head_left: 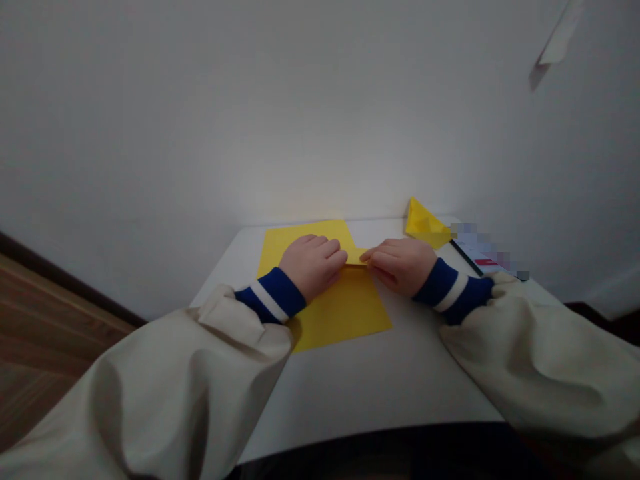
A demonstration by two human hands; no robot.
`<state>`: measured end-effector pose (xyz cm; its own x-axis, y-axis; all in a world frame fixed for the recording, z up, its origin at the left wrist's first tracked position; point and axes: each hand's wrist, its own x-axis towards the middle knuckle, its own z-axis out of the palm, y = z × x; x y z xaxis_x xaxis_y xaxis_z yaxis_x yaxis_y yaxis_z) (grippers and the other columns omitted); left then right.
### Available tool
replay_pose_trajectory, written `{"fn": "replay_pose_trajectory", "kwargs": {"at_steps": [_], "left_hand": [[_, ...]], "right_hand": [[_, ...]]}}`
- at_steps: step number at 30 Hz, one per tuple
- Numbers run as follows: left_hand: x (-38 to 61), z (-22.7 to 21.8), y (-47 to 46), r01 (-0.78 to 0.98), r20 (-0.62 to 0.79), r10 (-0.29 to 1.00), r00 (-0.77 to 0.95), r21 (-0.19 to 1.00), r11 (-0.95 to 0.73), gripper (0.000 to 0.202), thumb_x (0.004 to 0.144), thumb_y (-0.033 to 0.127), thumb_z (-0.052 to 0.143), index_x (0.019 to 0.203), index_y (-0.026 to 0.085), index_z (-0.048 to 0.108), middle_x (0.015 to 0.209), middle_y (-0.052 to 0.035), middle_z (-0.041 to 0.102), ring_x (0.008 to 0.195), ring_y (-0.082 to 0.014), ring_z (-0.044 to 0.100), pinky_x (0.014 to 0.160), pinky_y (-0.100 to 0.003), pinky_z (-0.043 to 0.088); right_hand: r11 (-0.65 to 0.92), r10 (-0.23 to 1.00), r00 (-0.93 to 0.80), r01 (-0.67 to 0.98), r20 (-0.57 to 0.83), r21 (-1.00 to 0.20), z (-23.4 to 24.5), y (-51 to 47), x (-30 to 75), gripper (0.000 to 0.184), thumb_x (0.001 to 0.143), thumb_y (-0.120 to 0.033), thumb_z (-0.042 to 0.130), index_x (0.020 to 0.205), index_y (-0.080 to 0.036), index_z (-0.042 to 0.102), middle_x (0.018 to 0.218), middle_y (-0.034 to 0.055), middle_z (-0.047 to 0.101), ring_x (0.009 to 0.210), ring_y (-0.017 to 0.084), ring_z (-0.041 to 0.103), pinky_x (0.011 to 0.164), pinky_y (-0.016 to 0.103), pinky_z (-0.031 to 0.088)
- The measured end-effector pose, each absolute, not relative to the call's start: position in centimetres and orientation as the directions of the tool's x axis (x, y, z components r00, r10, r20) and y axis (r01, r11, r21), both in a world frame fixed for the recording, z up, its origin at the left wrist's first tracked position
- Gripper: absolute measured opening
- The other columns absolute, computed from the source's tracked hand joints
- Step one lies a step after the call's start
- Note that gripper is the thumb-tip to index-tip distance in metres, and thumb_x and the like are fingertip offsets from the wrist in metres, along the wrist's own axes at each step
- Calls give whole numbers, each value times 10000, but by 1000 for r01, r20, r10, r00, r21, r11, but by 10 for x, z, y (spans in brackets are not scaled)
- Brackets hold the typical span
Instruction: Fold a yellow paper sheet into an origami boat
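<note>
Between my hands is a small folded piece of yellow paper (357, 257), held above a larger yellow sheet (345, 313) that lies on the white table. My left hand (313, 263) is closed on the left end of the folded paper, its fingers curled. On the right end, my right hand (400, 263) pinches the same piece between thumb and fingers. Much of the folded paper is hidden by the fingers. The larger sheet reaches out behind and in front of my left hand.
A folded yellow paper shape (425, 225) stands at the back right of the white table (380, 393). Beside it lies a flat, dark-edged device (480, 253), partly blurred out. A pale wall (320, 120) rises behind the table. Brown wood (55, 333) is at the left.
</note>
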<state>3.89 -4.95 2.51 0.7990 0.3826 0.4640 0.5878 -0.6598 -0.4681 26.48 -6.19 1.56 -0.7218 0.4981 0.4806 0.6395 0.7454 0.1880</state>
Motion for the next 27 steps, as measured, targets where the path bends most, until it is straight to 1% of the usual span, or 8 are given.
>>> {"fn": "replay_pose_trajectory", "kwargs": {"at_steps": [5, 9, 13, 19, 23, 25, 26, 27], "left_hand": [[37, 21, -45, 655, 481, 460, 747, -411, -634, 62, 756, 210, 504, 727, 172, 543, 727, -49, 571, 666, -180, 505, 590, -308, 376], [36, 17, -44, 739, 516, 551, 655, -286, -611, 54, 744, 187, 485, 707, 171, 521, 723, -41, 560, 654, -167, 505, 574, -286, 383], [34, 14, -42, 789, 541, 611, 578, -179, -588, 58, 743, 197, 485, 692, 175, 503, 735, -41, 558, 677, -170, 513, 587, -282, 396], [33, 12, -41, 812, 511, 654, 558, -173, -558, 67, 759, 207, 471, 708, 177, 503, 749, -38, 559, 684, -168, 521, 580, -272, 391], [33, 10, -40, 839, 523, 684, 509, -123, -530, 71, 755, 207, 467, 695, 178, 491, 739, -43, 561, 680, -170, 521, 579, -274, 393], [31, 7, -36, 853, 538, 706, 460, -46, -521, 65, 754, 198, 461, 703, 177, 496, 722, -42, 568, 662, -166, 519, 574, -272, 393], [30, 5, -33, 855, 540, 724, 429, 15, -519, 75, 760, 192, 449, 709, 176, 501, 712, -40, 574, 651, -163, 519, 573, -271, 395], [29, 3, -30, 853, 542, 749, 381, 107, -511, 108, 778, 190, 422, 712, 175, 506, 695, -38, 580, 639, -160, 519, 572, -269, 399]], "right_hand": [[715, 546, -674, 684, 498, 141, 12, -60, 272, 227, 865, -240, 416, 937, -186, 624, 830, 52, 669, 753, 153, 571, 637, 267, 358], [699, 548, -617, 708, 565, 95, 10, -57, 277, 242, 865, -266, 427, 978, -172, 619, 859, 66, 666, 805, 163, 579, 687, 279, 395], [676, 570, -573, 734, 589, 59, 10, -54, 280, 221, 862, -251, 431, 944, -169, 619, 867, 69, 661, 838, 174, 576, 738, 300, 416], [683, 560, -533, 730, 634, 10, 8, -50, 282, 197, 862, -224, 427, 935, -163, 600, 917, 71, 669, 879, 189, 575, 801, 336, 422], [673, 557, -509, 739, 656, 2, 7, -49, 283, 208, 857, -213, 423, 957, -157, 596, 953, 83, 668, 887, 200, 578, 800, 348, 429], [663, 559, -500, 749, 662, 6, 6, -49, 283, 211, 858, -216, 416, 954, -155, 594, 950, 84, 666, 884, 203, 578, 795, 348, 431], [658, 559, -491, 753, 668, 2, 6, -49, 282, 206, 857, -216, 415, 943, -156, 593, 946, 85, 666, 883, 205, 578, 794, 348, 432], [653, 564, -478, 757, 674, -10, 6, -49, 282, 200, 856, -214, 416, 931, -156, 592, 942, 86, 665, 881, 205, 578, 792, 349, 434]]}}
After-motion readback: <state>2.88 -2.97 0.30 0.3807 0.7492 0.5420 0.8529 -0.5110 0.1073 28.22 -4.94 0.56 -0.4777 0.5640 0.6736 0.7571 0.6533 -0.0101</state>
